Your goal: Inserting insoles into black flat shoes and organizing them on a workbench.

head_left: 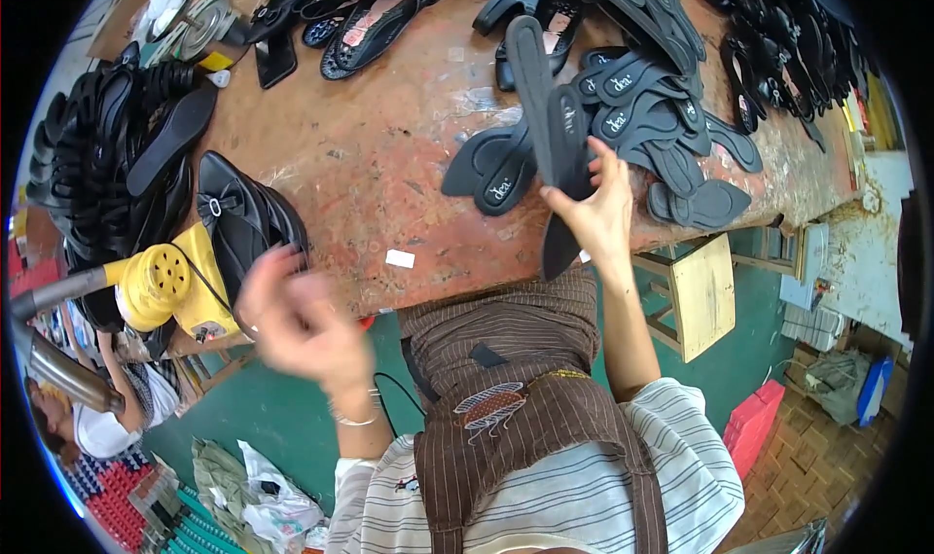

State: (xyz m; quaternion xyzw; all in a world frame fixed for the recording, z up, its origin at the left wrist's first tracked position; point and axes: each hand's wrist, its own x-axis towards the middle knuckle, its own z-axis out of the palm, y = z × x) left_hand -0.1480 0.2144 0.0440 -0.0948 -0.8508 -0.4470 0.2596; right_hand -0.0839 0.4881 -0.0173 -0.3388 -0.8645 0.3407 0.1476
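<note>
While the right hand point(605, 215) pinched two insoles point(568, 131) at the front of the table point(360, 175) | left hand point(309, 328) was blurred, finger closure indeterminable | risk: loosened pinch could drop one

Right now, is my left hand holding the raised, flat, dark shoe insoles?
No, the right hand holds the raised dark insoles, while the blurred left hand is apart from them.

Dark insoles point(569, 131), far ends rounded and splayed apart, one near toe pointed; in right hand point(600, 214), by table point(370, 194) edge.
</note>
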